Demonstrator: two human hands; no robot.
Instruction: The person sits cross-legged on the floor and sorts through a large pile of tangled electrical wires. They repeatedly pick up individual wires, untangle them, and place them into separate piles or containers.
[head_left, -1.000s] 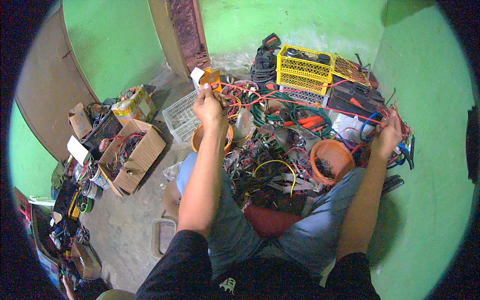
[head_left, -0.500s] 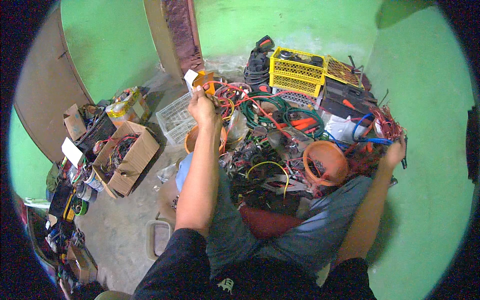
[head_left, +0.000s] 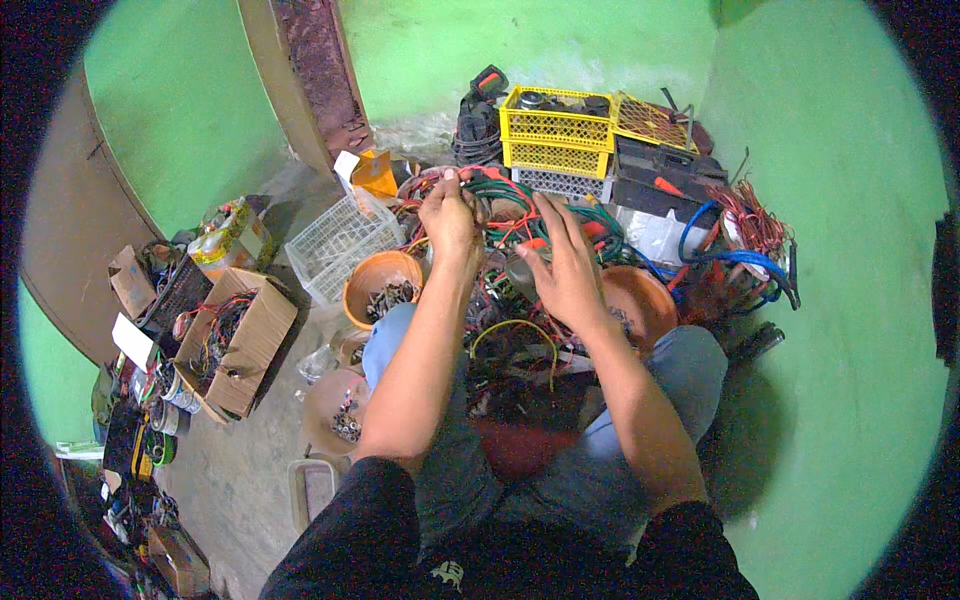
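Note:
My left hand is closed in a pinch on a red wire above the pile. The wire runs from its fingertips toward the right, over coiled green cable. Close by on the right is my right hand, its fingers stretched out and apart, with nothing visible gripped in it. Beneath both hands lies a tangle of cables and small parts, partly hidden by my forearms. An orange bowl of small metal pieces stands left of the pile; another orange bowl is partly behind my right forearm.
Yellow crates stand at the back beside a black toolbox. At right, a bundle of reddish wires sits by blue cable. To the left are a clear plastic basket and a cardboard box holding wires.
My right hand has left the reddish wire bundle at the far right and come to the middle beside my left hand, its fingers now spread. My left hand still pinches the red wire.

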